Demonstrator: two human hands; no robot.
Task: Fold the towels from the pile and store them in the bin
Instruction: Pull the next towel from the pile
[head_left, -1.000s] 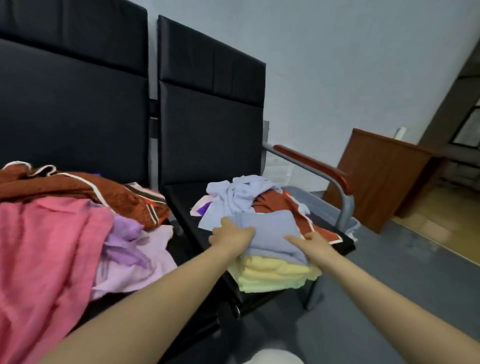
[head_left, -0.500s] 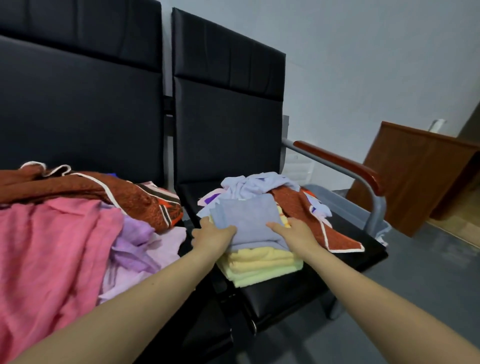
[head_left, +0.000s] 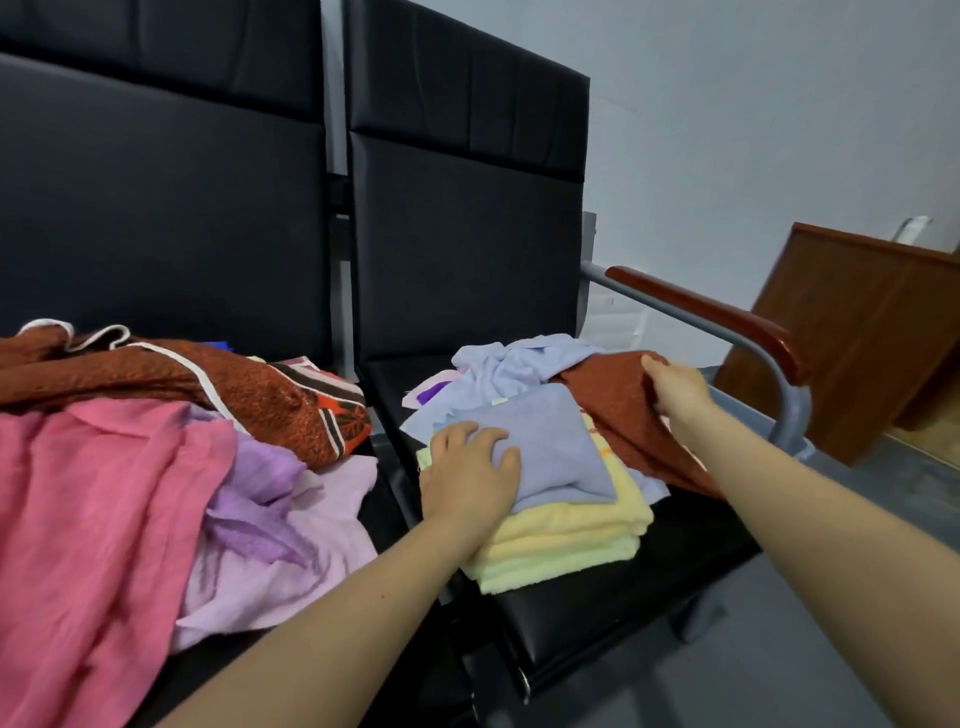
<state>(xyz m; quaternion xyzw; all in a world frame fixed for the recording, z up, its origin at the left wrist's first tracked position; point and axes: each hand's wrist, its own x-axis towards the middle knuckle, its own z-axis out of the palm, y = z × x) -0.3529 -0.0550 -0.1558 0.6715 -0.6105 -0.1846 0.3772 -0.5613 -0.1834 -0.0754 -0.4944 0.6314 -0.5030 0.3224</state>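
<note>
Plainly, the left hand (head_left: 470, 475) lay flat with fingers spread and nearly straight, pressing the folded lavender towel (head_left: 545, 447) down onto the yellow stack (head_left: 571, 540) on the right-hand seat (head_left: 597, 623). The right hand (head_left: 675, 389) had its fingers curled over the top edge of the rust-brown towel (head_left: 623, 415) — a pinch grip, it seemed — just beside the stack. Terry cloth like this was likely light, limp and grippy; best taken by a hem or corner. The unfolded pile (head_left: 130, 467) sat on the left seat.
</note>
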